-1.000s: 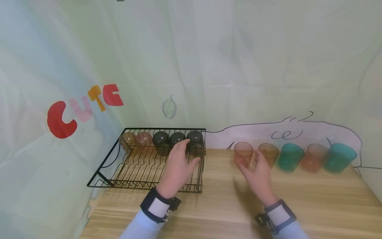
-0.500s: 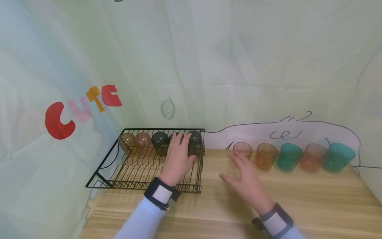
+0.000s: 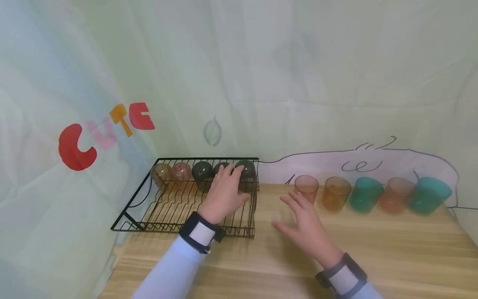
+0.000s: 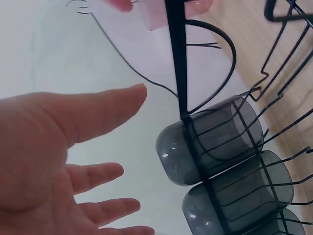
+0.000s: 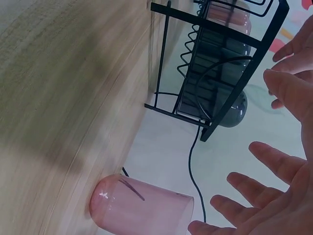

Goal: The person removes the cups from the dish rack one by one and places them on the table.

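Over the right part of the black wire rack (image 3: 130, 220), my left hand (image 3: 223, 195) hangs with fingers spread and holds nothing. Behind its fingertips in the head view are dark grey cups (image 3: 203, 172), turned upside down; the left wrist view shows a gap between that hand and the nearest grey cup (image 4: 181, 152). My right hand (image 3: 308, 230) is above the table with loosely extended fingers and grips nothing. Just beyond its fingers stands an upright pink cup (image 3: 306, 186), its lower part partly hidden by them. In the right wrist view this pink cup (image 5: 146, 208) appears apart from the palm.
An amber cup (image 3: 161, 175) and a pinkish cup (image 3: 181, 173) sit upside down at the rack's back left. Right of the upright pink cup stand an orange cup (image 3: 336, 195), teal cups (image 3: 366, 195) and a reddish cup (image 3: 396, 197). A printed curtain (image 3: 317, 83) hangs behind the wooden table (image 3: 239, 274).
My right hand has let go of the upright pink cup and moved left and toward me. The cup stands in about the same spot. My left hand has barely shifted over the rack.
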`<state>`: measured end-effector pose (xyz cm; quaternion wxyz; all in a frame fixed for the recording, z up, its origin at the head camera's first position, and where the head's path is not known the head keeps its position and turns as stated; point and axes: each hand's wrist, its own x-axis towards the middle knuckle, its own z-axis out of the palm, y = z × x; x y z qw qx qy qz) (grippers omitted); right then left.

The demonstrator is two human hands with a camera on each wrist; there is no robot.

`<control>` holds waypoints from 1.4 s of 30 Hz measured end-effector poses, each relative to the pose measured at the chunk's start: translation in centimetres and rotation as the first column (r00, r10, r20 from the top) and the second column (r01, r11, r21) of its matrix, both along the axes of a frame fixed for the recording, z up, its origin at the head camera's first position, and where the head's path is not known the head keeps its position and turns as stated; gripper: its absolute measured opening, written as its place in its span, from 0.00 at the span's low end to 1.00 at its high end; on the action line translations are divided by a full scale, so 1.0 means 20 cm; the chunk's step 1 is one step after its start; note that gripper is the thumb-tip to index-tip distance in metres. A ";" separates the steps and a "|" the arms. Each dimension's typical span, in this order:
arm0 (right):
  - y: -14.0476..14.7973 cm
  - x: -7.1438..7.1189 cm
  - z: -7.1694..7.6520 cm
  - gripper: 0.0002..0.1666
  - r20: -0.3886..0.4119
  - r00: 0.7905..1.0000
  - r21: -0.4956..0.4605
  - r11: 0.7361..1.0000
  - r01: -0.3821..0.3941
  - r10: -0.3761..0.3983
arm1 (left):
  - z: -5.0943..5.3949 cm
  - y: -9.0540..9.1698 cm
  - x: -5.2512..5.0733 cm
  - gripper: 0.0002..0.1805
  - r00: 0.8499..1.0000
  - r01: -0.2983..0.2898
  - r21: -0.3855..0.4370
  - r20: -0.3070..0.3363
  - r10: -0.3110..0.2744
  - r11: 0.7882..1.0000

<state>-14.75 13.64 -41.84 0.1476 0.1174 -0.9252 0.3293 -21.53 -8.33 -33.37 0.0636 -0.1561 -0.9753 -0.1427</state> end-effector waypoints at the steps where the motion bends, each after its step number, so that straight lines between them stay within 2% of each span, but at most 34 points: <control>1: 0.00 0.00 0.00 0.44 0.001 1.000 0.007 1.000 0.001 -0.001 | 0.00 0.00 -0.02 0.45 1.000 0.000 -0.011 0.004 0.000 1.000; 10: 0.01 0.01 0.01 0.44 -0.002 1.000 0.046 0.999 0.008 -0.008 | 0.00 0.04 -0.18 0.44 0.999 0.036 -0.116 -0.013 -0.038 0.993; 16: 0.01 0.01 0.01 0.44 0.011 1.000 0.066 0.998 0.000 0.000 | -0.03 0.07 -0.24 0.44 0.998 0.064 -0.207 -0.009 -0.067 0.976; 23: 0.00 0.01 0.02 0.44 0.022 1.000 0.078 0.997 -0.012 0.010 | -0.04 0.11 -0.26 0.45 0.995 0.098 -0.296 -0.001 -0.103 0.950; 30: 0.00 0.00 0.01 0.43 0.041 0.999 0.073 0.997 -0.019 0.016 | -0.07 0.10 -0.28 0.45 0.994 0.113 -0.301 0.032 -0.108 0.947; 35: 0.01 0.00 0.01 0.42 0.042 0.999 0.071 0.997 -0.013 0.010 | -0.09 0.10 -0.29 0.44 0.993 0.120 -0.305 0.020 -0.120 0.945; 42: 0.02 0.00 0.01 0.41 0.051 0.999 0.061 0.998 -0.005 0.002 | -0.09 0.13 -0.27 0.38 0.993 0.116 -0.326 0.002 -0.122 0.938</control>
